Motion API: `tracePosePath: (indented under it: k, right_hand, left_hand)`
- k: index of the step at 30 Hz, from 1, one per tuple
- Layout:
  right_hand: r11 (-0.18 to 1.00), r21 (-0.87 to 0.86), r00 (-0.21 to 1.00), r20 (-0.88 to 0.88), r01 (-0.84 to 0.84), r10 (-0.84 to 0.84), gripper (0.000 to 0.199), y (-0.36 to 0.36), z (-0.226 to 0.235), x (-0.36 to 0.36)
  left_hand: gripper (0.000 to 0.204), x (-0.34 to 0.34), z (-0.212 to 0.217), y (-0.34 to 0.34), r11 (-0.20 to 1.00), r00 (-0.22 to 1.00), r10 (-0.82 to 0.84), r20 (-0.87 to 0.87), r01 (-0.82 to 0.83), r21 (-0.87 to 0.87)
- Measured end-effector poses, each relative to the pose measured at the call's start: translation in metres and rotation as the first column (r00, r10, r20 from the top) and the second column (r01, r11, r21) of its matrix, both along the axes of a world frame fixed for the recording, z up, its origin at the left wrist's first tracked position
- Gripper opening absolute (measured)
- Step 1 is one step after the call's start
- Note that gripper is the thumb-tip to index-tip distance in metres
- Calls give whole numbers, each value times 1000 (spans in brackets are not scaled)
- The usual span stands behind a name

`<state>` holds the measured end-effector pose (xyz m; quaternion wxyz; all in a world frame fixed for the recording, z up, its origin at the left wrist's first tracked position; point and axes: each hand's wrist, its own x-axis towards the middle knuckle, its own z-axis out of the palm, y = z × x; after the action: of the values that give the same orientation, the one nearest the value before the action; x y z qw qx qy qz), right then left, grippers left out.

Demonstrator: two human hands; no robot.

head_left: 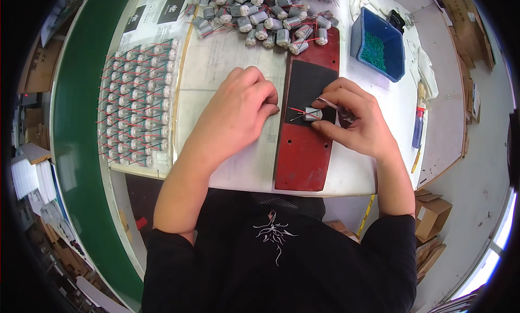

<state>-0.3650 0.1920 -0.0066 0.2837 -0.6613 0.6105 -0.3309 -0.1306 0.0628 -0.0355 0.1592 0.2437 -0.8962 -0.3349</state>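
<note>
White bench [379, 96], curved green belt [81, 150] running along its left edge. A long red board [303, 156] lies lengthwise on the bench mid-frame, with a black pad [309, 80] on its upper half.

Left of the board: tray [135, 104] of small motors set in neat rows, red leads showing. Above the board's far end: loose heap of motors [260, 18], some spilling onto the red board's top. Blue bin [379, 42] at upper right, green bits inside. A red-and-blue tool [418, 126] lies near the bench's right edge.

Left hand [238, 112] rests on the paper-covered bench just beside the board, fingers curled into a loose fist, knuckles touching the board's edge; whether it holds anything cannot be told.

Right hand [352, 118] sits over the black pad's lower right, pinching one motor [313, 114] between thumb and fingers. Motor is on the pad, red and black leads pointing left. A thin metal tool [327, 103] is also in this hand, its tip at the motor's top.
</note>
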Motion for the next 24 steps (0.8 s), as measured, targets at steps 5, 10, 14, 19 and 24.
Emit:
tracePosePath:
  k: [5,10,14,19,24]
  right_hand:
    - [999,-26,1000,9,28,-27,34,-1,-1,3]
    - [979,-125,984,90,163,-152,28,2,5,7]
    - [978,-143,934,343,152,-96,26,9,1,13]
    - [977,-156,861,507,149,-50,24,12,-3,26]
    - [981,46,650,743,189,-160,17,16,5,34]
  left_hand:
    - [15,-4,-1,3,987,998,56,-25,-59,-150]
    - [8,-8,13,5,960,956,211,-205,-164,225]
    - [7,-11,18,17,940,912,156,-378,-20,340]
    - [25,-19,7,31,974,823,51,-565,85,212]
    - [36,-28,6,30,989,749,-110,-653,15,-149]
